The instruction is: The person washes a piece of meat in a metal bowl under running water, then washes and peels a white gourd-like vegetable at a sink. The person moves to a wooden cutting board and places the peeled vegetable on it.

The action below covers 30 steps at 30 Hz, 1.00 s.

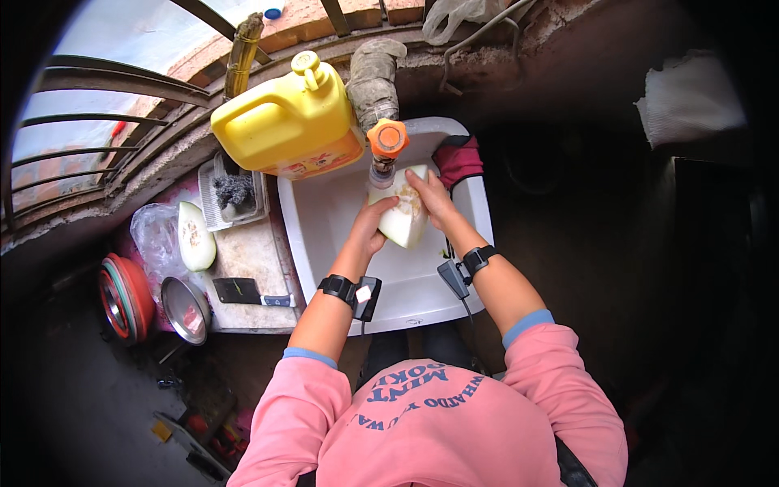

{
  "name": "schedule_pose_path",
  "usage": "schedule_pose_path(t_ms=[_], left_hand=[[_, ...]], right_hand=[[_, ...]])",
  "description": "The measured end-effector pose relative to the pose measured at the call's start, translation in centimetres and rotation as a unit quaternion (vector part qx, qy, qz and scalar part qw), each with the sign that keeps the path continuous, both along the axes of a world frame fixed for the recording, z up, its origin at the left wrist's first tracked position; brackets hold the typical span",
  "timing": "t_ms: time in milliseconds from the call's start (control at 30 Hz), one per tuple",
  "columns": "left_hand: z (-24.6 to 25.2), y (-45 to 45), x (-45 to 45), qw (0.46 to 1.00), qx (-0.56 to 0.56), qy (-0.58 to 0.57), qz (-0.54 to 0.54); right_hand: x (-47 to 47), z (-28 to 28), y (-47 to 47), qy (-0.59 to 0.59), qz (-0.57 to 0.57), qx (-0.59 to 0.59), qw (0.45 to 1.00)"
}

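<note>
Both hands hold a thick piece of pale green-skinned melon or gourd (405,222) over the white sink basin (389,315). My left hand (370,222) grips its left side, thumb on the cut face. On the right side, my right hand (433,196) has its thumb across the upper part, where seedy pulp shows. Just above the piece is a tap with an orange handle (388,139); whether water runs cannot be told. Left of the basin, a second cut piece of the melon or gourd (196,238) lies by a cleaver (238,291) on a cutting board (249,259).
A yellow plastic jug (286,122) stands behind the basin's left corner. Further left are a clear container with a dark scrubber (233,192), a plastic bag (159,237), a metal bowl with meat-like contents (185,310) and stacked basins (131,298). A dark red cloth (459,161) hangs over the basin's right rim.
</note>
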State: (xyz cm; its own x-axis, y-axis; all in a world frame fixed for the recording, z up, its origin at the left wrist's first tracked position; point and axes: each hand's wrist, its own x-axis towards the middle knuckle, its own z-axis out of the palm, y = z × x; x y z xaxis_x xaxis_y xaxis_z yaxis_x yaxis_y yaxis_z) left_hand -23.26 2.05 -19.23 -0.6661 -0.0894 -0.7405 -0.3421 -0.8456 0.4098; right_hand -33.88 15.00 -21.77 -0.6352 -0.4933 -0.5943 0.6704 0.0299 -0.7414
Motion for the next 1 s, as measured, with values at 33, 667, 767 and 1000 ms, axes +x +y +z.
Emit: schedule_pose_path(t_ms=[33,667,767,1000], left_hand=[[0.6,-0.2,-0.4,0.998,0.057,0.003,0.018],[3.5,0.4,6.8,0.993,0.068,0.017,0.099],[4.9,0.8,7.5,0.993,-0.026,0.056,0.096],[8.9,1.7,9.4,0.991,-0.123,0.054,0.026]], right_hand=[[-0.2,0.8,0.0,-0.02,-0.01,0.0,1.0],[4.2,5.4,-1.0,0.196,0.242,0.131,0.941],[5.4,7.6,-0.6,0.17,0.236,0.089,0.953],[8.6,10.3,-1.7,0.182,0.185,0.168,0.951]])
